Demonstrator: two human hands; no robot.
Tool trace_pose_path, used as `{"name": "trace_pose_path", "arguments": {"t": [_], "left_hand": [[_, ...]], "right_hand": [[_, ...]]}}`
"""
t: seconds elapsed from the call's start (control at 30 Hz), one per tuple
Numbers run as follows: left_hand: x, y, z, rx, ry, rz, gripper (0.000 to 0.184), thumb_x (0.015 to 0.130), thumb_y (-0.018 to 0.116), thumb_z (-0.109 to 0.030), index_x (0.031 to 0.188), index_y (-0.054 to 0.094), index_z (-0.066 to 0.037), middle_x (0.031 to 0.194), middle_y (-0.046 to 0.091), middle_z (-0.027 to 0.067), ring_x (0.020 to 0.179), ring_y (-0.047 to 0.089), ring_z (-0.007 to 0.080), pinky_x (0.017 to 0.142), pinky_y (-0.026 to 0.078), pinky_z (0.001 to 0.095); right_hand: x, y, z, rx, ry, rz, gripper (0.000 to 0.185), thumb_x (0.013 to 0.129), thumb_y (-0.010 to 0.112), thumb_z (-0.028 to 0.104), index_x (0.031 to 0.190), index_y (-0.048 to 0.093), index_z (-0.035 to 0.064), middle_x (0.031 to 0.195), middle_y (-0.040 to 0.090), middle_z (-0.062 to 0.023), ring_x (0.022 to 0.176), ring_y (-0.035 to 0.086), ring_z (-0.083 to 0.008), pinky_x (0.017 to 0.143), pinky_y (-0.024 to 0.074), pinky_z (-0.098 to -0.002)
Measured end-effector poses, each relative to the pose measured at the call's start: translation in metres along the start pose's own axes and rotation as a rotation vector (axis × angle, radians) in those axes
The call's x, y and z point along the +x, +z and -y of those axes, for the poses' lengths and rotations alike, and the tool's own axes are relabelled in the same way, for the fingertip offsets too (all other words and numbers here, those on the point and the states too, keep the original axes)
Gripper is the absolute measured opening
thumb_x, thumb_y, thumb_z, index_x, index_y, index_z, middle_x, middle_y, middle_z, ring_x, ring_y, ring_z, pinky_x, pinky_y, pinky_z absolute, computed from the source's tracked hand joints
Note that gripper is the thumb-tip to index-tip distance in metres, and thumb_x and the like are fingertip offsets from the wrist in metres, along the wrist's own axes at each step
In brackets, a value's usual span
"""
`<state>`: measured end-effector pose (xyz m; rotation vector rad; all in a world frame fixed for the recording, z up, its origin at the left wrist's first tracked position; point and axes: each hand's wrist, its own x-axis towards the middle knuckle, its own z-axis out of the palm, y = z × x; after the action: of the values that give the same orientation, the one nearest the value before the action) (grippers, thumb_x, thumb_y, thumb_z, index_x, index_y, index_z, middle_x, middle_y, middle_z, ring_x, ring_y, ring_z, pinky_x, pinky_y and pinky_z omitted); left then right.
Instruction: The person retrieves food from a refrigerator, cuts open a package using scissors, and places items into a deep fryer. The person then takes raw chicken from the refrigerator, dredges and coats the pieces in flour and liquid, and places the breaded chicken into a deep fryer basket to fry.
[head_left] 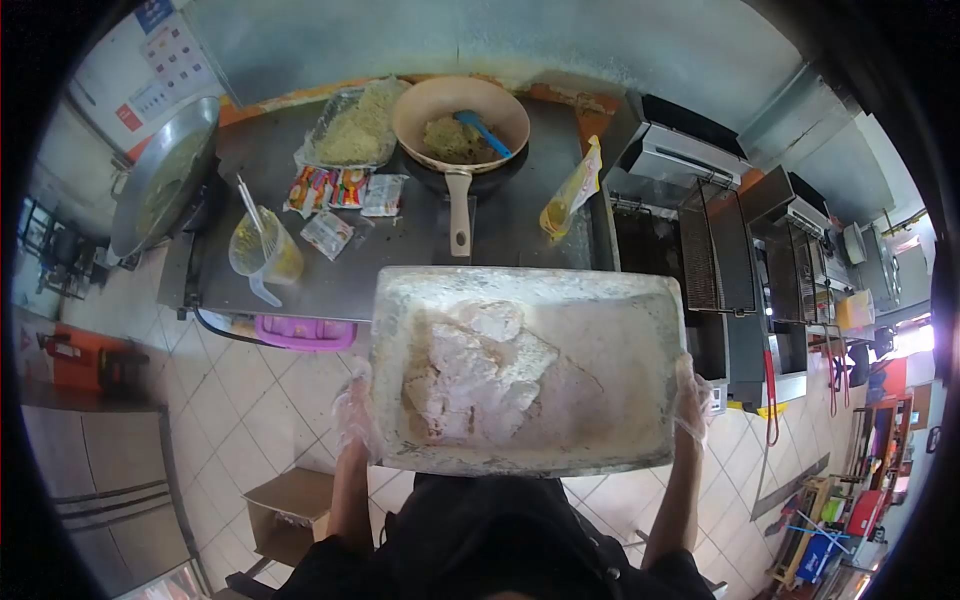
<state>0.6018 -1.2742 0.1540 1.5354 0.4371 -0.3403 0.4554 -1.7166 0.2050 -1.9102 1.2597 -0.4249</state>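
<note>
A flour-dusted rectangular tray (530, 282) is held level in front of my body, at the near side of the counter. Inside it, pale floury lumps (485, 375) are heaped toward the left, and a thinner floury layer covers the right. My left hand (358, 412), in a clear plastic glove, grips the tray's left side. The right side is gripped by my right hand (692, 405), gloved the same way. The tray hides part of the fingers of both hands.
On the counter (370, 260) stand a pan (460, 185) with a blue spatula (485, 132), a bag of greenish shreds (355, 125), sachets (330, 190), a measuring jug (265, 250) and a yellow bag (570, 195). A wok (165, 180) is left; fryers (690, 160) are right; a cardboard box (288, 510) is below.
</note>
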Motion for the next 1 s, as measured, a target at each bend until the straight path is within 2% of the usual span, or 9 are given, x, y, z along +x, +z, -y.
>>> {"name": "trace_pose_path", "arguments": {"t": [0.2, 0.3, 0.43, 0.47, 0.57, 0.67, 0.83, 0.93, 1.0], "left_hand": [[0.012, 0.018, -0.04, 0.019, 0.0, -0.153, 0.049, 0.098, 0.051, -0.043, 0.113, 0.065, 0.001, 0.099, 0.065, 0.006, 0.088, 0.057, 0.0169, 0.08, 0.046, 0.033], [0.017, 0.024, -0.054, 0.041, 0.01, -0.195, 0.05, 0.098, 0.051, -0.044, 0.112, 0.065, 0.001, 0.099, 0.065, 0.0061, 0.088, 0.056, 0.017, 0.08, 0.046, 0.0331], [0.027, 0.03, -0.062, 0.063, 0.006, -0.183, 0.051, 0.098, 0.051, -0.046, 0.112, 0.065, 0.001, 0.098, 0.065, 0.0062, 0.087, 0.056, 0.017, 0.08, 0.046, 0.0332], [0.03, 0.034, -0.063, 0.061, 0.001, -0.17, 0.052, 0.098, 0.051, -0.046, 0.112, 0.065, 0.001, 0.098, 0.065, 0.0062, 0.087, 0.056, 0.0171, 0.08, 0.046, 0.0332], [0.041, 0.051, -0.063, 0.064, -0.012, -0.116, 0.053, 0.098, 0.051, -0.047, 0.112, 0.065, 0.001, 0.098, 0.065, 0.0063, 0.087, 0.056, 0.0171, 0.08, 0.046, 0.0333], [0.058, 0.068, -0.059, 0.076, -0.054, -0.059, 0.056, 0.098, 0.051, -0.05, 0.111, 0.065, 0.002, 0.097, 0.065, 0.0066, 0.087, 0.056, 0.0178, 0.08, 0.046, 0.0337], [0.076, 0.099, -0.093, 0.457, -0.088, -0.104, 0.06, 0.096, 0.049, -0.055, 0.106, 0.066, 0.003, 0.09, 0.064, 0.0092, 0.083, 0.055, 0.0197, 0.077, 0.044, 0.0356], [0.1, 0.094, -0.078, 0.532, 0.031, -0.039, 0.063, 0.096, 0.048, -0.056, 0.107, 0.065, 0.003, 0.087, 0.063, 0.0119, 0.081, 0.054, 0.0217, 0.077, 0.044, 0.037], [0.11, 0.094, -0.073, 0.52, 0.073, -0.008, 0.062, 0.096, 0.047, -0.055, 0.108, 0.064, 0.003, 0.089, 0.063, 0.0141, 0.082, 0.055, 0.0246, 0.078, 0.044, 0.0381]], "right_hand": [[0.05, 0.037, 0.017, 0.134, -0.013, 0.238, 0.063, 0.09, 0.059, 0.061, 0.064, 0.054, 0.0031, 0.059, 0.04, 0.0055, 0.06, 0.033, -0.0106, 0.053, 0.0295, -0.0333], [0.06, 0.057, -0.012, 0.078, 0.066, 0.144, 0.06, 0.09, 0.06, 0.058, 0.066, 0.056, 0.0039, 0.058, 0.039, 0.0064, 0.058, 0.034, -0.0102, 0.052, 0.029, -0.0328], [0.048, 0.049, -0.001, 0.301, 0.217, 0.197, 0.054, 0.091, 0.061, 0.055, 0.068, 0.059, 0.0067, 0.062, 0.045, 0.0056, 0.061, 0.039, -0.0098, 0.055, 0.0321, -0.0304], [0.049, 0.044, 0.001, 0.156, 0.191, 0.109, 0.063, 0.089, 0.06, 0.058, 0.06, 0.051, 0.0028, 0.057, 0.045, 0.004, 0.057, 0.037, -0.01, 0.053, 0.0306, -0.0317], [0.049, 0.037, -0.006, 0.224, 0.119, -0.008, 0.063, 0.089, 0.06, 0.058, 0.06, 0.051, 0.0026, 0.06, 0.046, 0.0029, 0.058, 0.037, -0.0107, 0.055, 0.0311, -0.0317], [0.051, 0.017, -0.017, 0.164, 0.188, -0.041, 0.057, 0.088, 0.063, 0.057, 0.063, 0.053, 0.0072, 0.064, 0.046, 0.0025, 0.063, 0.037, -0.0125, 0.057, 0.0323, -0.0342], [0.057, 0.014, -0.045, 0.15, 0.179, -0.107, 0.054, 0.088, 0.063, 0.058, 0.067, 0.056, 0.009, 0.065, 0.045, 0.0016, 0.065, 0.038, -0.0141, 0.058, 0.0328, -0.0367], [0.063, 0.03, -0.065, 0.228, 0.099, -0.197, 0.061, 0.088, 0.06, 0.061, 0.06, 0.048, 0.0082, 0.061, 0.043, 0.0026, 0.062, 0.037, -0.0131, 0.056, 0.0329, -0.0342], [0.062, 0.037, -0.06, 0.207, 0.174, -0.183, 0.062, 0.088, 0.059, 0.062, 0.063, 0.051, 0.0054, 0.063, 0.045, 0.0012, 0.064, 0.039, -0.014, 0.057, 0.0345, -0.0349]]}}
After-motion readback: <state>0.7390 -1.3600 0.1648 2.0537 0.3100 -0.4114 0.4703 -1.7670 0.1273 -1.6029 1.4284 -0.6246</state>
